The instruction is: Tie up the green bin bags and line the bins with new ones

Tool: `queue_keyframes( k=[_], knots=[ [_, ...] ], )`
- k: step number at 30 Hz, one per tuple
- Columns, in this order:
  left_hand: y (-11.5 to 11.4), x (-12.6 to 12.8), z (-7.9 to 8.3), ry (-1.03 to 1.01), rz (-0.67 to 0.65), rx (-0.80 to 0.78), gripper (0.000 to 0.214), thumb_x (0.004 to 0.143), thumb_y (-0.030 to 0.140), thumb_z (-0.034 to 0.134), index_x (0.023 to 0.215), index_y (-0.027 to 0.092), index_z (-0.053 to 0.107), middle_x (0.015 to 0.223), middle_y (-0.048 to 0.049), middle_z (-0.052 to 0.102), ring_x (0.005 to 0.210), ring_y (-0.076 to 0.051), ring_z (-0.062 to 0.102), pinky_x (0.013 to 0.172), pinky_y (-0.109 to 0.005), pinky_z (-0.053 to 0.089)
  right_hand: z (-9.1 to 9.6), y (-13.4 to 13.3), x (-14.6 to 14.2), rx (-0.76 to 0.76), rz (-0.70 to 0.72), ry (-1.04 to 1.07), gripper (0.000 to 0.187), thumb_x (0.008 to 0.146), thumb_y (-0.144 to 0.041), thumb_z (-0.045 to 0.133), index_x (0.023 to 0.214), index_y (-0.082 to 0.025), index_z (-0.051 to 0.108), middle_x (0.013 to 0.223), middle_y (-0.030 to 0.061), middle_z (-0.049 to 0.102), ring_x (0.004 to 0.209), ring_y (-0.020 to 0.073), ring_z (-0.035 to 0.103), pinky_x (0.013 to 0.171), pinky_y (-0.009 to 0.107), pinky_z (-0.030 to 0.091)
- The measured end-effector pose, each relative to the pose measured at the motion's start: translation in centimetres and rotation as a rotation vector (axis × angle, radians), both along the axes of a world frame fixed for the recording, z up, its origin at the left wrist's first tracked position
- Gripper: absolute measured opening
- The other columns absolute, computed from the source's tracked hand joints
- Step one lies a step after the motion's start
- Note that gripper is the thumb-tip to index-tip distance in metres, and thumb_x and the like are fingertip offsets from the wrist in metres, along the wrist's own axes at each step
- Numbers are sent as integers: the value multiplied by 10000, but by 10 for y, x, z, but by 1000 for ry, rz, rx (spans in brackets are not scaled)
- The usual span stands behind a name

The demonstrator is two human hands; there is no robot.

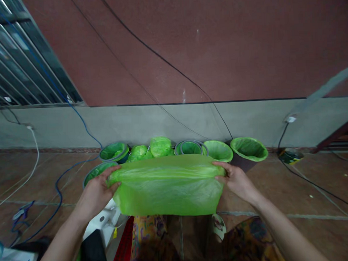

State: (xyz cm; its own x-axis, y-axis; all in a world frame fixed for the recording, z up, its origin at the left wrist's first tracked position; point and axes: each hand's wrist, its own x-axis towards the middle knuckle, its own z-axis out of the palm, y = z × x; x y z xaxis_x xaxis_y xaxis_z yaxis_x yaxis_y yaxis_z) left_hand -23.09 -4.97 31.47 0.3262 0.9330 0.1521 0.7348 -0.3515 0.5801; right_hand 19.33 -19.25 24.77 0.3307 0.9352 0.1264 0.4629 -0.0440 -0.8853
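A thin translucent green plastic bag [167, 186] is stretched flat between my two hands, in front of me at mid-frame. My left hand [97, 191] is closed on the bag's upper left corner. At the upper right corner my right hand [235, 179] pinches the bag the same way. The bag hangs down below my fingers and hides part of the floor and the bins behind it.
Several small bins lined with green bags [249, 149] stand in a row on the tiled floor against the grey wall base [162, 121]. Bunched green bags [160, 146] lie among them. Blue [59, 189] and white [34, 163] cables run over the floor at left.
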Motion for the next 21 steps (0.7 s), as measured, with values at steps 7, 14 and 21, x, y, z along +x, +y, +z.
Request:
queue_keyframes(
  k=[7,14,21],
  knots=[
    [1,0,-3,16,-38,385,214,749,357,558,829,190,665,1180,-118,600,1107,-294,577,972,-432,460,5,-13,10,119,-97,-396,206,820,-327,553,881,-220,718,1029,88,650,975,227,624,884,362,478],
    [-5,12,-5,-570,1,222,236,816,424,553,882,205,497,1049,-70,669,971,-219,630,865,-340,490,9,-9,-6,401,-148,408,241,789,-427,633,909,-218,611,1189,79,634,1091,232,581,932,384,440],
    [-15,47,-15,-45,423,350,172,861,328,475,975,200,480,653,2,547,609,-201,565,581,-277,388,-7,16,-28,339,-652,-106,361,910,-504,375,715,-212,457,651,11,508,630,158,472,643,281,384]
  ],
)
